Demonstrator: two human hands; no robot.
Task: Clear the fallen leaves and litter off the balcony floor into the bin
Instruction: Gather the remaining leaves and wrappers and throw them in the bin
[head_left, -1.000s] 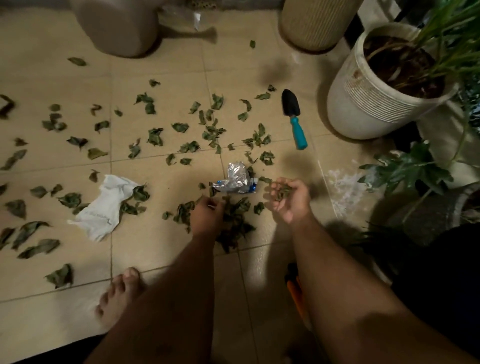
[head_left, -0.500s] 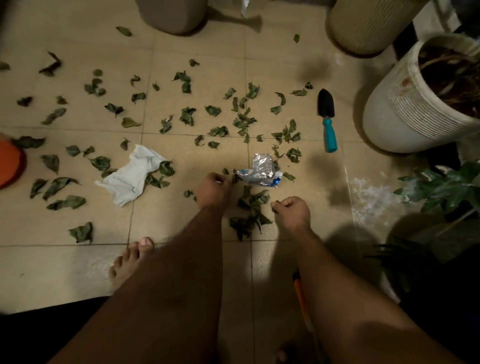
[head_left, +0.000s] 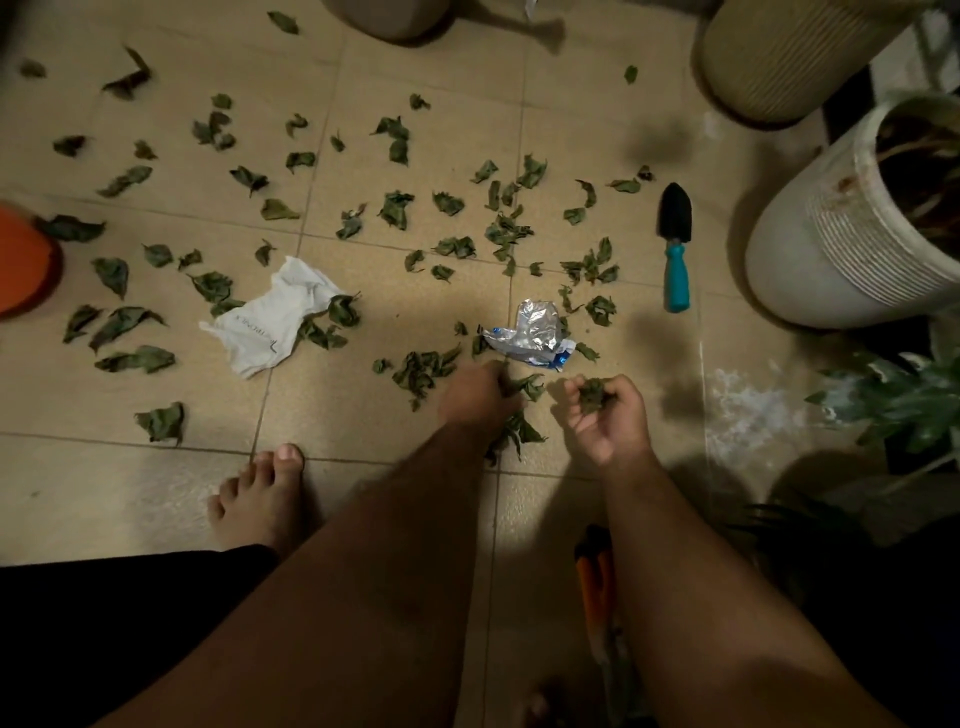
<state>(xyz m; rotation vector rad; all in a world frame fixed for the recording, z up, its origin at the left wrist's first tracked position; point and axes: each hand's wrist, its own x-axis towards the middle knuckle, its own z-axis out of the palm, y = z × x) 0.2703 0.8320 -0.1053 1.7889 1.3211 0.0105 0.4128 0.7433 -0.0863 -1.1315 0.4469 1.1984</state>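
Right hand (head_left: 605, 415) has turned palm-up since half a second ago, fingers curled round a wad of dry green leaves (head_left: 592, 393). Left hand (head_left: 480, 397) gathers the small floor pile (head_left: 511, 431); fingers hidden, cannot tell. Most leaves unswept, crumpled foil wrapper (head_left: 535, 335) too.

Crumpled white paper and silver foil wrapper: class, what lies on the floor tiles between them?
Head view: scattered green leaves lie on the tiles between the crumpled white paper and the silver foil wrapper; no other litter lies there.

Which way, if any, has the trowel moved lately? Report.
No. The trowel lies beside the white pot, handle across the same grout line; only the camera shifted.
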